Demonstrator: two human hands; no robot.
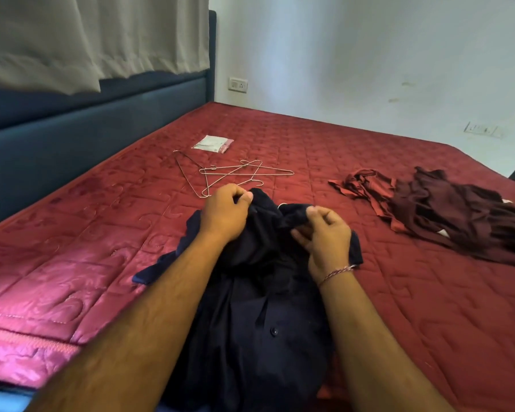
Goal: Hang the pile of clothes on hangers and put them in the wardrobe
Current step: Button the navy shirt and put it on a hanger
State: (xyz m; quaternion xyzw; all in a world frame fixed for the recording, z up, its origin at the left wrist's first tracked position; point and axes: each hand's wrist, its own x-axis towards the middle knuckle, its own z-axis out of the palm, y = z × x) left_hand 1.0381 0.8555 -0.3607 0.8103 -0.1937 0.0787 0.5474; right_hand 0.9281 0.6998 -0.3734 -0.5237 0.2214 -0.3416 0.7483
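A dark navy buttoned shirt [256, 310] lies on the red quilted mattress [369, 307] in front of me. My left hand [225, 215] pinches its collar area on the left. My right hand [327, 236] grips the bunched fabric at the top right. A thin metal bit shows between the hands at the collar. Several wire hangers [235, 173] lie tangled on the mattress just beyond my hands. A crumpled pile of maroon clothes [446, 212] lies to the right.
A small white packet [213, 143] lies past the hangers. A dark blue headboard [57, 138] runs along the left, with a beige curtain [87, 40] above. White wall with sockets [238, 84] stands behind the bed.
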